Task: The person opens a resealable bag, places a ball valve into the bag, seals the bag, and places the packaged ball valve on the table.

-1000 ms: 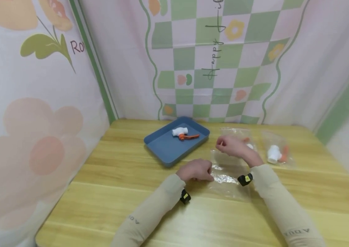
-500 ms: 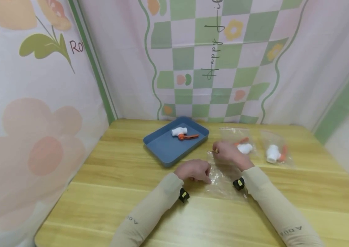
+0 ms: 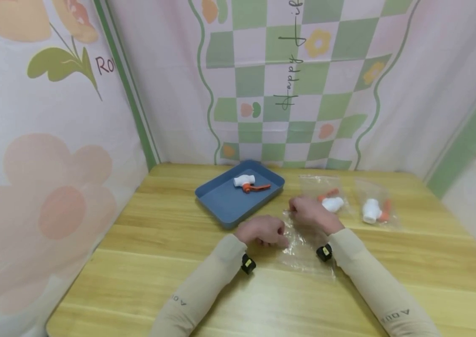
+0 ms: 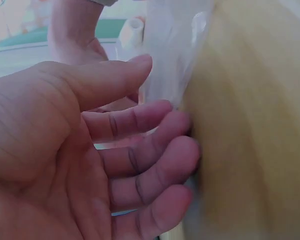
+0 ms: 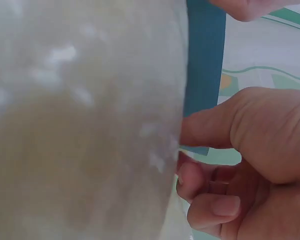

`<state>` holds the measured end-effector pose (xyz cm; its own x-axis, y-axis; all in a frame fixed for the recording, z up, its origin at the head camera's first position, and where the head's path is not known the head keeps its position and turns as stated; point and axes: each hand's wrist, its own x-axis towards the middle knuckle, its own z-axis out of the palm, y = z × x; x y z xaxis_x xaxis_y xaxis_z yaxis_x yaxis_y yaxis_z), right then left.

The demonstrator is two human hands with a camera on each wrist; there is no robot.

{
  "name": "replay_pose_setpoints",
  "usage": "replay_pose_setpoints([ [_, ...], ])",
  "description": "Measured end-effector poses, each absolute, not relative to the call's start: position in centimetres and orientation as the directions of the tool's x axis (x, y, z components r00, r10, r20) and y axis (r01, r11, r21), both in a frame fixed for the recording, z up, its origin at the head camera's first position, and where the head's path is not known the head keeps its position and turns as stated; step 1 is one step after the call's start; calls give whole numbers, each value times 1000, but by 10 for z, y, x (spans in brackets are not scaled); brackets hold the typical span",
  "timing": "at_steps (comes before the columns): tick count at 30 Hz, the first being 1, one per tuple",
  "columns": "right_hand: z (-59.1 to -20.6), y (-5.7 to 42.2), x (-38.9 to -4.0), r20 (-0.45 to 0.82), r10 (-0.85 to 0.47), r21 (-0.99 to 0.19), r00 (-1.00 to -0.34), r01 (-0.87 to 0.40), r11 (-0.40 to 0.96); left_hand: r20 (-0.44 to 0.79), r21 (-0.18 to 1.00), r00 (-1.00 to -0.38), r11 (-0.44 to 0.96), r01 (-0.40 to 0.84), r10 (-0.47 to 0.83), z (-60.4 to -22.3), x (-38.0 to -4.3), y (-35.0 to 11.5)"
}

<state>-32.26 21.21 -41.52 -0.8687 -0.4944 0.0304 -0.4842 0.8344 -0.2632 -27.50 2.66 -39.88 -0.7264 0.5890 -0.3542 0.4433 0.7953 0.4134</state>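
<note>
A clear plastic bag (image 3: pixel 307 257) lies spread in front of me, with no valve visible inside. My right hand (image 3: pixel 310 213) pinches its far left edge between thumb and curled fingers; in the right wrist view the film of the bag (image 5: pixel 90 125) fills the left side. At the bag's left edge is my left hand (image 3: pixel 263 229). Its loosely bent fingers (image 4: pixel 160 160) rest by the tabletop, with the thumb apart from them. A white ball valve (image 3: pixel 244 180) with an orange lever lies in the blue tray (image 3: pixel 221 206).
Behind my right hand lies a second clear bag (image 3: pixel 309 182) containing a white valve (image 3: pixel 332 204) with an orange lever. Farther right, another bagged valve (image 3: pixel 371 210) lies on the wooden table (image 3: pixel 145 248). Printed cloth (image 3: pixel 259 79) hangs behind the table's far edge.
My right hand has moved slightly left and towards me with the bag's edge, uncovering the bagged valve behind it. The left hand shifted a little left, and the bag flattened somewhat.
</note>
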Motion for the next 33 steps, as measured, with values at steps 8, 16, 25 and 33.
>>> replay_pose_setpoints([
  [8, -400, 214, -324, 12, -635, -332, -773, -602, 727, -221, 489, -761, 745, 454, 610, -384, -288, 5],
  [16, -374, 214, -315, 97, -663, -336, -743, -651, 681, -159, 533, -773, 712, 457, 615, -375, -296, -7],
  [25, -346, 206, -294, 236, -661, -344, -712, -697, 629, -77, 689, -695, 542, 481, 715, -366, -294, -9],
  [33, -327, 206, -280, 303, -629, -314, -716, -698, 643, 89, 689, -659, 431, 582, 747, -351, -284, -10],
])
